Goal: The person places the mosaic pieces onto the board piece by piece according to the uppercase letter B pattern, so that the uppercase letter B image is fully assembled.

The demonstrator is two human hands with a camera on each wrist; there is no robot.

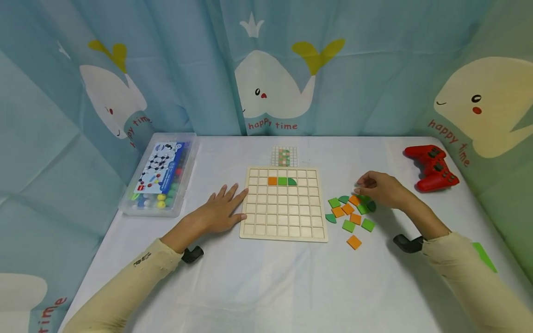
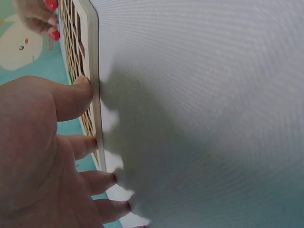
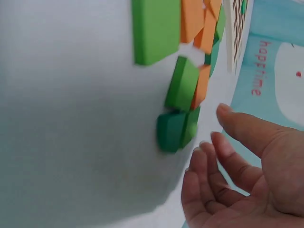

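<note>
A wooden grid board (image 1: 270, 217) lies mid-table. One upper row carries an orange square tile (image 1: 272, 181), a green square tile (image 1: 282, 181) and a dark green quarter-round tile (image 1: 292, 181), side by side. Fingers spread, my left hand (image 1: 222, 212) rests along the board's left edge; its thumb and a finger touch the frame in the left wrist view. My right hand (image 1: 381, 188) hovers by the far side of the loose tiles, fingers loosely bent. The right wrist view shows a gap between thumb and fingertips, with nothing held, near a dark green tile (image 3: 170, 131) and a green tile (image 3: 183, 83).
A small pattern card (image 1: 284, 156) lies behind the board. At the back left is a clear plastic case (image 1: 156, 210) of coloured balls; a red game controller (image 1: 431, 169) lies at the back right. One orange tile (image 1: 354, 242) sits apart, nearer the front. Curtains enclose the table.
</note>
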